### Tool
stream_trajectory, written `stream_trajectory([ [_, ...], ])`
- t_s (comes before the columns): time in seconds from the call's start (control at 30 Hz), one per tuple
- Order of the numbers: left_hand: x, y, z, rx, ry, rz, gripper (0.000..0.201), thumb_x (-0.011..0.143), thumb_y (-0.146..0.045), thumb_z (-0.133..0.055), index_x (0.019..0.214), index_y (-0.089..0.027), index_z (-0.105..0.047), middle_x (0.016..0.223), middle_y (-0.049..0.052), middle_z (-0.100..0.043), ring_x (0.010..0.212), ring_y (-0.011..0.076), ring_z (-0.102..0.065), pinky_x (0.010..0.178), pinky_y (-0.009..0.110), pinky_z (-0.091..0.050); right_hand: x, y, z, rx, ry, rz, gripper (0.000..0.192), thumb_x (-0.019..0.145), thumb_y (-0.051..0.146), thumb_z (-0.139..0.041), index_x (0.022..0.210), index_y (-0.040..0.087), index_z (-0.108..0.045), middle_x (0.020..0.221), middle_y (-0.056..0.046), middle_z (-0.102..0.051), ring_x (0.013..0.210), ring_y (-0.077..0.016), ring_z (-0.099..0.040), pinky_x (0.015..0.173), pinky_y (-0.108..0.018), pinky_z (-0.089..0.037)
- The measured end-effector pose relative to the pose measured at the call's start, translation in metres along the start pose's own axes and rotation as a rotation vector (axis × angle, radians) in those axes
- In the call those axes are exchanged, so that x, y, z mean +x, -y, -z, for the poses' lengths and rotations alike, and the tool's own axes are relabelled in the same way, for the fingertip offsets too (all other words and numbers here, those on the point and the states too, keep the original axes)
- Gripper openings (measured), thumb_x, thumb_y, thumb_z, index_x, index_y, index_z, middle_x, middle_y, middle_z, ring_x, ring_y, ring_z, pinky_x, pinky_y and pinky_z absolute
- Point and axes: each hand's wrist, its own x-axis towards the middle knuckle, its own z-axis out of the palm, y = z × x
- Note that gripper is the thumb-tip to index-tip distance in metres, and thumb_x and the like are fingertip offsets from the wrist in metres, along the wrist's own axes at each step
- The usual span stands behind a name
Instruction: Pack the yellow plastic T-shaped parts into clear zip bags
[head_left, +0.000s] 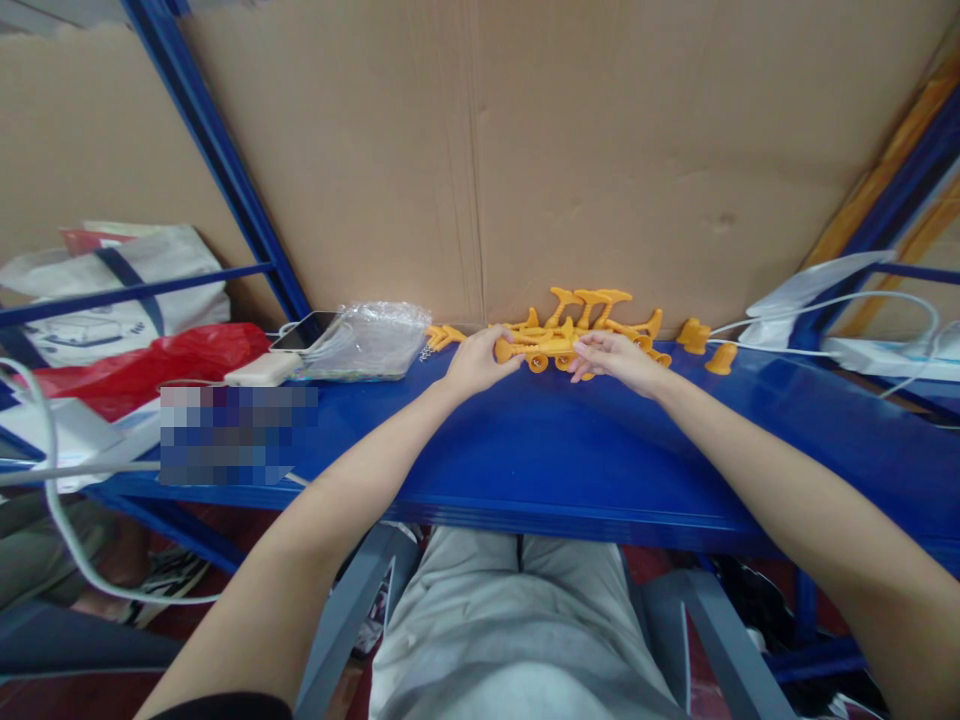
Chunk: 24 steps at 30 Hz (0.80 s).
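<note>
Yellow wheeled pc (549,347), L fingers (515,367), R fingers (590,345) gripping, tote print (88,331) illegible

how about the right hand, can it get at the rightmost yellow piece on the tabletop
Probably yes: the rightmost yellow piece lies near the right hand with its front unblocked, though that hand would likely have to leave the wheeled yellow toy first.

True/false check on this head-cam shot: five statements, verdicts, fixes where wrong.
1. The left hand is at a yellow wheeled toy. True.
2. The right hand rests on the person's lap. False: the right hand is at the toy too.
3. The tabletop is white. False: the tabletop is blue.
4. A red bag lies left of both hands. True.
5. The cardboard behind the tabletop is green. False: the cardboard is brown.
</note>
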Motion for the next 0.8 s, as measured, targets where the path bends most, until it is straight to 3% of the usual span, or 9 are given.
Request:
stream_trajectory([
  [0.1, 0.000, 0.000, -0.001, 0.002, -0.010, -0.002, 0.021, 0.076, -0.031, -0.071, 0.086, -0.020, -0.056, 0.079, 0.001, -0.067, 0.075, 0.0177, -0.063, 0.069, 0.028, -0.045, -0.002, 0.004, -0.002, 0.002, -0.024, -0.050, 0.037, 0.087, 0.055, -0.061, 0.085, 0.018, -0.056, 0.077, -0.007, -0.072, 0.062, -0.0138, -0.069, 0.056, -0.024, -0.051],
  [0.2, 0.000, 0.001, -0.002, -0.001, -0.016, -0.005, 0.021, 0.076, -0.031, -0.071, 0.085, -0.020, -0.056, 0.079, 0.001, -0.067, 0.074, 0.0170, -0.062, 0.069, 0.027, -0.045, -0.001, 0.000, -0.002, -0.011, -0.038, -0.058, 0.031, 0.087, 0.047, -0.064, 0.099, 0.019, -0.060, 0.088, -0.008, -0.073, 0.065, -0.0143, -0.071, 0.058, -0.025, -0.054],
  [0.33, 0.000, 0.002, -0.002, 0.003, -0.005, 0.008, 0.021, 0.075, -0.030, -0.071, 0.085, -0.019, -0.056, 0.080, 0.002, -0.067, 0.073, 0.0173, -0.062, 0.069, 0.028, -0.045, 0.002, -0.007, -0.001, 0.016, -0.040, -0.005, 0.048, 0.077, 0.031, -0.077, 0.119, 0.021, -0.057, 0.100, -0.006, -0.072, 0.073, -0.0162, -0.073, 0.070, -0.031, -0.059],
  [0.5, -0.001, 0.001, -0.002, 0.005, -0.001, 0.015, 0.023, 0.075, -0.031, -0.073, 0.084, -0.019, -0.056, 0.079, 0.002, -0.067, 0.074, 0.0176, -0.062, 0.069, 0.028, -0.045, 0.001, -0.004, -0.002, 0.022, -0.043, -0.008, 0.035, 0.077, 0.043, -0.077, 0.096, 0.016, -0.064, 0.084, -0.007, -0.073, 0.067, -0.0173, -0.071, 0.069, -0.033, -0.058],
  [0.63, 0.000, -0.001, -0.001, -0.007, -0.029, 0.006, 0.024, 0.074, -0.031, -0.074, 0.084, -0.019, -0.056, 0.078, 0.001, -0.066, 0.074, 0.0167, -0.061, 0.069, 0.027, -0.044, -0.001, 0.000, -0.005, 0.019, -0.062, -0.020, 0.040, 0.082, 0.056, -0.067, 0.082, 0.015, -0.063, 0.077, -0.008, -0.071, 0.065, -0.0173, -0.071, 0.066, -0.030, -0.058],
  [0.8, 0.001, -0.001, 0.000, -0.028, -0.025, 0.018, 0.023, 0.075, -0.032, -0.072, 0.083, -0.020, -0.055, 0.075, 0.000, -0.065, 0.073, 0.0166, -0.061, 0.068, 0.027, -0.044, 0.002, -0.002, -0.005, 0.019, -0.086, 0.012, 0.042, 0.076, 0.045, -0.077, 0.105, 0.019, -0.062, 0.096, -0.007, -0.073, 0.064, -0.0150, -0.071, 0.059, -0.027, -0.057],
])
